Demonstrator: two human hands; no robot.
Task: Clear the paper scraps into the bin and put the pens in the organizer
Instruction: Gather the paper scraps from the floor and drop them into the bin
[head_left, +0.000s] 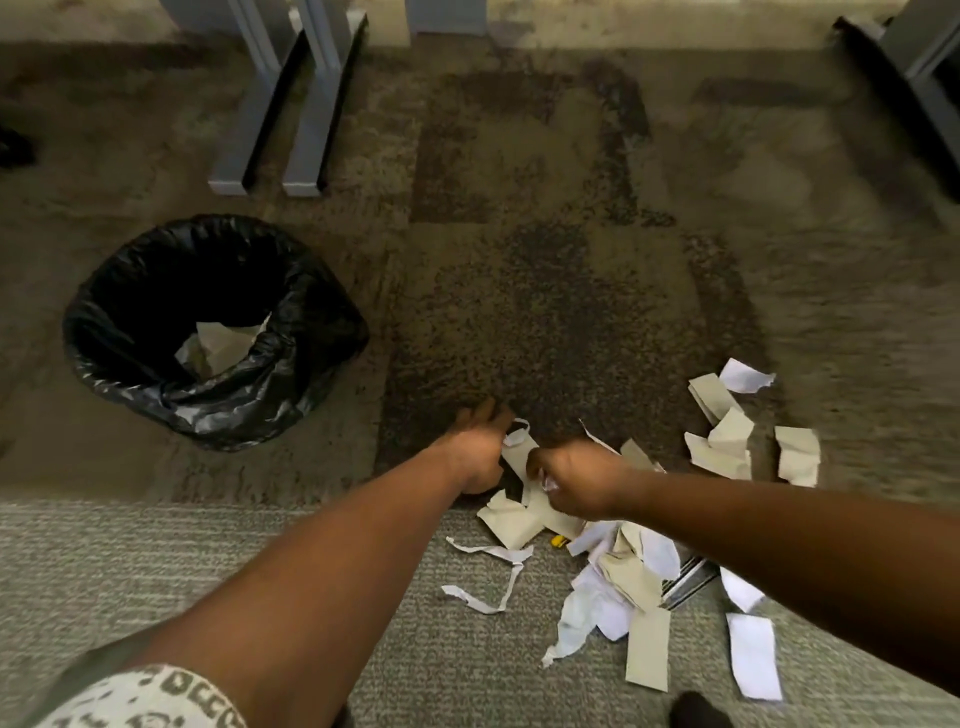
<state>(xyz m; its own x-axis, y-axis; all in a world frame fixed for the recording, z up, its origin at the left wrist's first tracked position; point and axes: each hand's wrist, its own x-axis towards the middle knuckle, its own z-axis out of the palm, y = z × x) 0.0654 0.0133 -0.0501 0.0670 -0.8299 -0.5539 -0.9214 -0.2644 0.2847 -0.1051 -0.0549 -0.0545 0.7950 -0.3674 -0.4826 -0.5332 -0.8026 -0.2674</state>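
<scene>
Torn white and beige paper scraps (618, 566) lie heaped on the carpet at lower right, with a second cluster (727, 436) farther right. My left hand (480, 449) reaches down at the heap's left edge, fingers curled round a beige scrap (514, 454). My right hand (571, 480) is fisted just beside it, gripping crumpled paper. The bin (208, 332), lined with a black bag, stands at left and holds some paper. A small yellow object (558, 540) peeks from under the scraps; a grey metallic item (685, 579) lies partly buried. No organizer is in view.
Grey desk legs (270, 104) stand on the carpet at the back left, another desk base (914, 62) at the back right. A long white paper strip (493, 577) curls left of the heap. A dark shoe tip (696, 712) shows at the bottom edge.
</scene>
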